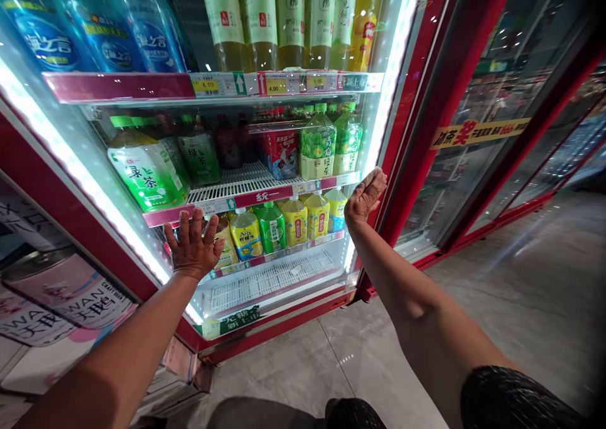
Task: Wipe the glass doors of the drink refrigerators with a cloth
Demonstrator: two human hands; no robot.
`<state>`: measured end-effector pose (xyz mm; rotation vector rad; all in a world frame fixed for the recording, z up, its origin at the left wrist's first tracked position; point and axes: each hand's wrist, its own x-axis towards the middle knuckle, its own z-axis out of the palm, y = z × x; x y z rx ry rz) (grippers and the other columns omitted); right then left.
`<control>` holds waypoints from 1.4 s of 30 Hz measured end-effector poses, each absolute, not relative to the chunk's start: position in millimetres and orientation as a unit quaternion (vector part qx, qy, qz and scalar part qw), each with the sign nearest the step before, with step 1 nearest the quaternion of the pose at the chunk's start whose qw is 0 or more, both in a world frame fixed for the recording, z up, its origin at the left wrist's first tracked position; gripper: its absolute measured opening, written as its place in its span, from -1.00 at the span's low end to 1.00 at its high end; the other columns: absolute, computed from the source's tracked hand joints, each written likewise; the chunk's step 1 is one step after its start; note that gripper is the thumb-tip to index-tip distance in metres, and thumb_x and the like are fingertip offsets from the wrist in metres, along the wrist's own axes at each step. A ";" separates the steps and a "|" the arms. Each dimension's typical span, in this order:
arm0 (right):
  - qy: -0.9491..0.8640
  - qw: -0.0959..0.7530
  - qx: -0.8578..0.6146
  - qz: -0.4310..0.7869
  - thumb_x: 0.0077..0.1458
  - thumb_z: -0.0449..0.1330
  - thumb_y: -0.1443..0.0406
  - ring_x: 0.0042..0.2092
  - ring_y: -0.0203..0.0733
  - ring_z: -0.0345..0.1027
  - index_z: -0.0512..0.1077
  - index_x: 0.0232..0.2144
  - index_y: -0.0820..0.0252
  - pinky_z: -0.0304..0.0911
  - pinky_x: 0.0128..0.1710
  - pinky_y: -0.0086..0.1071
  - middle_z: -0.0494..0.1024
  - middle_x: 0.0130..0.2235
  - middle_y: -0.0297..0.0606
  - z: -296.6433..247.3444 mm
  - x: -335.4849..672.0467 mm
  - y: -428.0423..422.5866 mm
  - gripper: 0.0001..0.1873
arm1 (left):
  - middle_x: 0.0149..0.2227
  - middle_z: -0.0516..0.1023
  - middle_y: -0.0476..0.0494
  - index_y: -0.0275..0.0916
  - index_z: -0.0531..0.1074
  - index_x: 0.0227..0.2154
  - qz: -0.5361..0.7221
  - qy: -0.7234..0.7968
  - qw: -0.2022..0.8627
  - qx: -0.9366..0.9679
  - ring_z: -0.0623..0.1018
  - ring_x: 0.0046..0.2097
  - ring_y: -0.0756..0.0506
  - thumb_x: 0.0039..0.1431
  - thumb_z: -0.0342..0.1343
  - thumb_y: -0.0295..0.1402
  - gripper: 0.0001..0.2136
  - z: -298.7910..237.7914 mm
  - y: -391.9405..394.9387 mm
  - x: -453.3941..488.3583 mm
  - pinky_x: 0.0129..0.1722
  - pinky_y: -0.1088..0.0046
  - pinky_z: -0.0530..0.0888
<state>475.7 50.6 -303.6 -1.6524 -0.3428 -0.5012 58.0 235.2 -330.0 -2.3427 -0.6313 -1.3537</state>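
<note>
My left hand (194,243) is open, fingers spread, at the left front edge of the middle fridge shelf (258,197). Whether it touches the edge, I cannot tell. My right hand (364,197) is at the right side of the fridge opening, by the lit strip. Its fingers are bent around a small pale cloth-like piece (372,176), partly hidden. On the middle shelf stand a large green tea bottle (146,173) at the left and green plum tea bottles (318,142) at the right. Yellow drink bottles (294,219) and a green bottle (271,228) line the shelf below.
Blue bottles (106,28) and pale green bottles (259,16) fill the top shelf. A red box (281,154) sits mid-shelf. Large cans (71,287) and cartons stand at the left. A closed glass door (473,170) is at the right, above a tiled floor (521,277).
</note>
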 end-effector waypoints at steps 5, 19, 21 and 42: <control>-0.056 0.664 -0.727 -0.163 0.28 -0.25 0.11 0.53 0.20 -0.40 -0.26 0.49 0.21 -0.30 0.27 0.58 -0.24 0.51 0.18 -334.7 478.2 49.5 -0.20 | 0.51 -0.03 -0.24 0.06 0.05 0.45 -0.472 -0.216 0.185 -0.834 -0.24 0.53 -0.37 0.29 0.14 -0.11 -0.29 -329.9 235.0 57.3 0.38 -0.37 -0.37; -0.100 0.620 -0.760 -0.165 0.33 -0.24 0.11 0.54 0.10 -0.43 -0.23 0.50 0.15 -0.29 0.39 0.39 -0.25 0.54 0.01 -335.9 454.5 42.4 -0.23 | 0.54 -0.24 -0.14 0.15 -0.20 0.48 -0.470 -0.214 0.239 -0.823 -0.23 0.53 -0.36 0.33 0.11 -0.15 -0.21 -325.6 228.9 59.4 0.39 -0.35 -0.32; -0.108 0.618 -0.762 -0.163 0.33 -0.23 0.11 0.54 0.11 -0.47 -0.23 0.50 0.22 -0.28 0.40 0.36 -0.28 0.54 0.02 -333.3 451.6 45.0 -0.22 | 0.54 -0.24 -0.15 0.14 -0.22 0.48 -0.473 -0.206 0.249 -0.820 -0.23 0.53 -0.35 0.33 0.10 -0.16 -0.21 -324.2 227.4 59.8 0.39 -0.34 -0.32; -0.495 0.414 -0.651 -0.401 0.37 -0.09 0.35 0.54 -0.03 -0.62 -0.31 0.50 -0.10 -0.24 0.44 0.28 -0.34 0.56 -0.26 -381.6 449.2 47.3 -0.21 | 0.54 -0.21 -0.10 0.12 -0.22 0.49 -0.480 -0.189 0.255 -0.818 -0.27 0.53 -0.29 0.33 0.10 -0.18 -0.20 -321.8 226.1 60.2 0.43 -0.25 -0.35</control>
